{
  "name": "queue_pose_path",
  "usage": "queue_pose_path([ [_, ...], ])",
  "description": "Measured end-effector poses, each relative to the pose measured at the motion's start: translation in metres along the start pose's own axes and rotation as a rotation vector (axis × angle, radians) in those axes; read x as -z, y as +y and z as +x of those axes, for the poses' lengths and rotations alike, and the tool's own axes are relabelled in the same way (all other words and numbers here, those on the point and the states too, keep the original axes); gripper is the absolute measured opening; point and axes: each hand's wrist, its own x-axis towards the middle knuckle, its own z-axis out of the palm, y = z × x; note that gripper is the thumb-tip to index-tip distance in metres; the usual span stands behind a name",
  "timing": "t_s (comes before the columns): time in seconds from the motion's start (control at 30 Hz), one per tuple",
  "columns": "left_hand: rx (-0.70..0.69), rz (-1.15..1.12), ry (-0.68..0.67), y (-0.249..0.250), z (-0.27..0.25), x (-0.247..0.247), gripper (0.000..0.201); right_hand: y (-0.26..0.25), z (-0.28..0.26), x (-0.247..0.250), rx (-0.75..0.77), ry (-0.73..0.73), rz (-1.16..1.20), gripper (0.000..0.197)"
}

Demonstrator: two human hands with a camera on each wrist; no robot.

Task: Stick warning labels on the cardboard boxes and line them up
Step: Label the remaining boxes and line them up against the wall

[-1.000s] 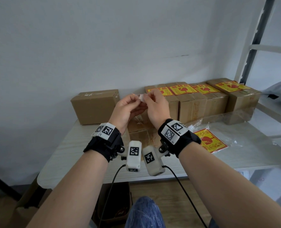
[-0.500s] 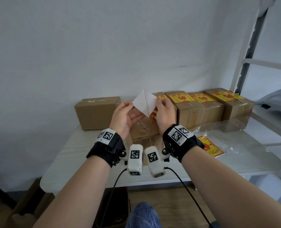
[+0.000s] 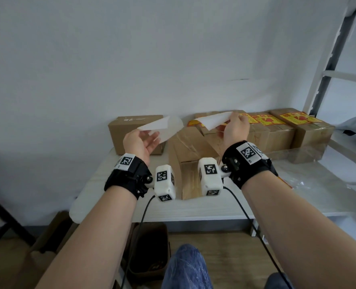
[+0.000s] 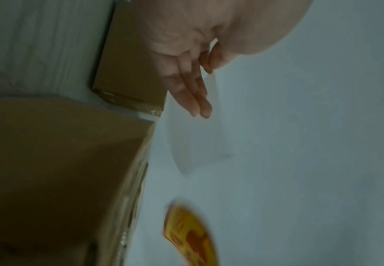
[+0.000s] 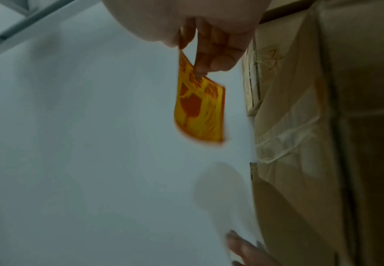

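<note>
My left hand point(image 3: 154, 134) pinches a white backing sheet point(image 3: 162, 126) between thumb and fingers point(image 4: 195, 97); the sheet point(image 4: 195, 144) hangs free of the label. My right hand point(image 3: 229, 119) pinches a yellow-and-red warning label point(image 5: 200, 108) by one corner, its white back point(image 3: 214, 119) facing me. Both hands are held above a plain cardboard box point(image 3: 189, 147) at the table's middle. Another plain box point(image 3: 135, 132) stands at the back left. Labelled boxes point(image 3: 264, 122) form a row at the back right.
A clear plastic bag point(image 3: 310, 180) with more labels lies on the white table point(image 3: 193, 211) at the right. A metal rack point(image 3: 327, 69) rises at the far right. A dark bin point(image 3: 150, 253) sits under the table. The wall runs close behind the boxes.
My hands have pulled apart. The label has come off its backing: the left hand carried the backing left, the right hand carried the label right.
</note>
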Motion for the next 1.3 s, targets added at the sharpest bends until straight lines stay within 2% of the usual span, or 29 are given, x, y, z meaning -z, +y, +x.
queue_pose_path([
  [0.2,-0.044,0.131,0.107,-0.009,-0.002,0.019,0.015,0.002,-0.021,-0.016,0.09,-0.01,-0.062,0.022],
  [0.37,-0.053,0.346,0.086,-0.017,-0.006,0.026,0.013,0.005,-0.037,-0.027,0.161,-0.094,-0.129,0.017],
  [0.5,-0.139,0.486,0.073,-0.017,-0.009,0.029,0.012,0.008,-0.046,-0.03,0.21,-0.134,-0.178,0.017],
  [0.57,-0.159,0.591,0.042,-0.015,-0.01,0.028,0.008,0.011,-0.049,-0.032,0.214,-0.161,-0.213,0.017],
  [0.7,-0.07,0.748,-0.061,-0.016,-0.014,0.024,0.009,0.018,-0.055,-0.035,0.174,-0.21,-0.296,0.018],
  [0.8,-0.192,0.778,-0.15,-0.017,-0.023,0.017,0.012,0.022,-0.056,-0.035,0.162,-0.236,-0.358,0.024],
  [0.87,-0.277,0.754,-0.281,-0.017,-0.03,0.01,0.015,0.023,-0.054,-0.034,0.178,-0.237,-0.373,0.026],
  [0.93,-0.306,0.736,-0.424,-0.017,-0.037,0.003,0.016,0.02,-0.054,-0.035,0.167,-0.237,-0.355,0.027],
  [1.0,-0.315,0.752,-0.502,-0.017,-0.04,-0.002,0.025,0.017,-0.053,-0.037,0.11,-0.23,-0.306,0.029],
  [1.13,-0.351,0.784,-0.484,-0.018,-0.039,-0.008,0.05,0.011,-0.054,-0.041,0.0,-0.265,-0.216,0.034],
  [1.23,-0.376,0.765,-0.425,-0.019,-0.036,-0.011,0.042,0.007,-0.054,-0.039,-0.044,-0.362,-0.181,0.033],
  [1.3,-0.391,0.771,-0.397,-0.02,-0.035,-0.014,0.036,0.005,-0.052,-0.036,-0.058,-0.427,-0.193,0.041],
])
